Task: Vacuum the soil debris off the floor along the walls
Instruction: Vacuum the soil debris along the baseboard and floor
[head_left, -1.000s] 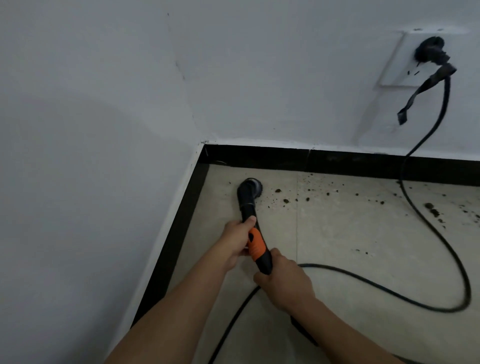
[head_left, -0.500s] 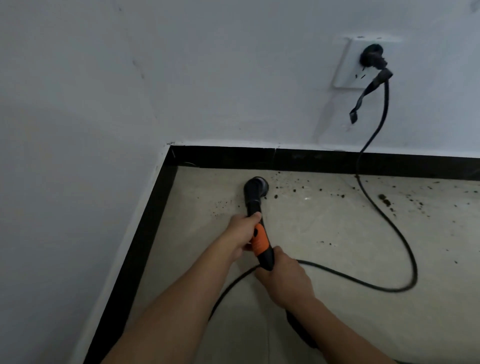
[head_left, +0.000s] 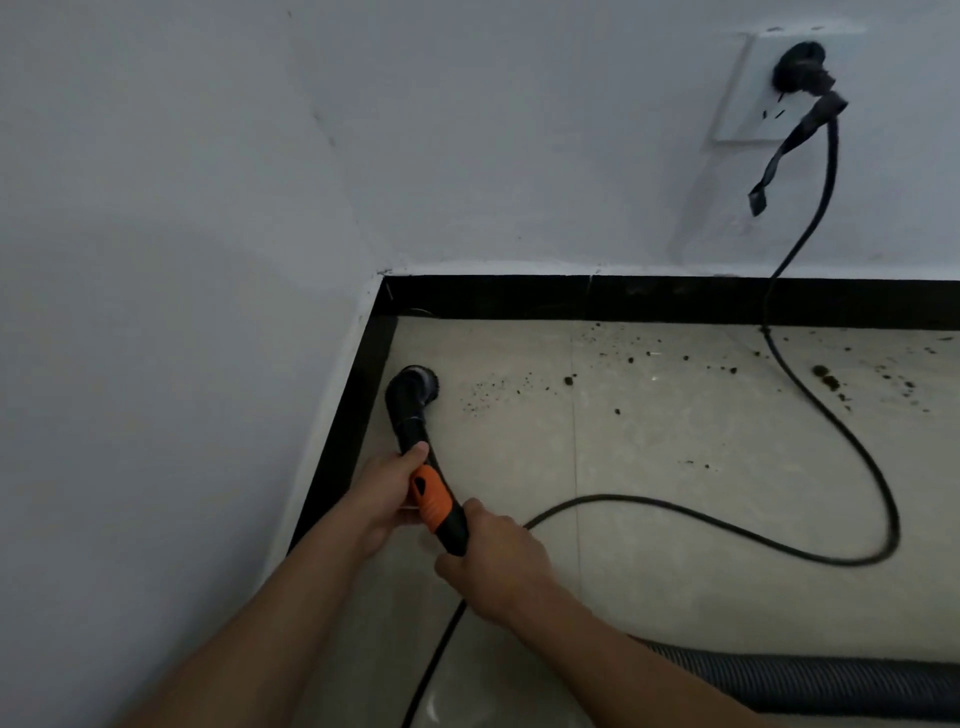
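A power cord (head_left: 894, 514) from the far wall socket (head_left: 748, 88) loops (through the soil debris (head_left: 569, 380)) across the floor (head_left: 675, 597). Left hand (head_left: 382, 499) and right hand (head_left: 493, 564) grip the vacuum wand (head_left: 431, 493); debris lies beyond them, rightward.

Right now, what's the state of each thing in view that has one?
left hand, gripping the wand at its orange section
right hand, gripping the wand just behind that
brush nozzle, down at the floor beside the left baseboard
plug, seated in the wall socket
power cord, slack, looped across the floor
hose, lying on the floor
soil debris, uncollected, scattered along the back wall
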